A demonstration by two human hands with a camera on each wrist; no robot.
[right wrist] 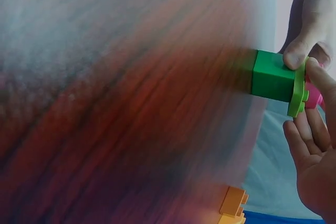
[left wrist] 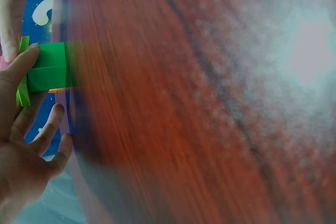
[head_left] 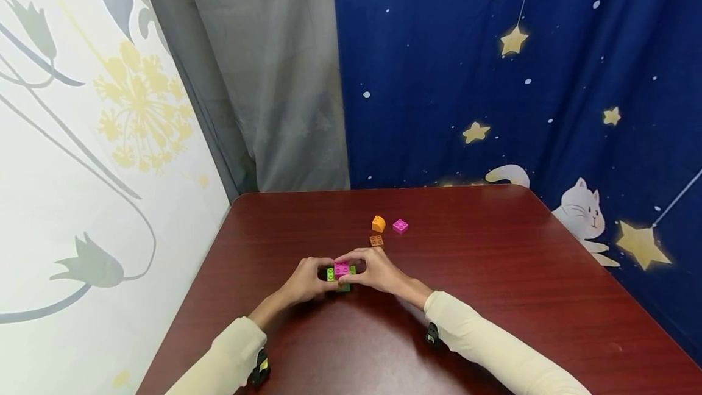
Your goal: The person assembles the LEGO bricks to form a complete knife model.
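Note:
A small stack of toy building bricks stands on the table in front of me. At its bottom is a green brick [right wrist: 273, 75], above it a thin lime-green plate [right wrist: 297, 95], and on top a pink brick [head_left: 342, 268]. From the left side, my left hand [head_left: 307, 280] pinches the stack, its thumb against the green brick at the plate's edge. Opposite it, my right hand [head_left: 378, 270] holds the pink brick between thumb and fingers. In the right wrist view the pink brick sits against the plate's studs; fingers partly cover it.
Beyond the right hand lie a brown-orange brick [head_left: 376, 241], a rounded orange brick [head_left: 378, 224] and a magenta brick [head_left: 400, 227]. The dark red table [head_left: 493, 297] meets a white patterned wall [head_left: 109, 200] on the left and curtains [head_left: 439, 78] behind.

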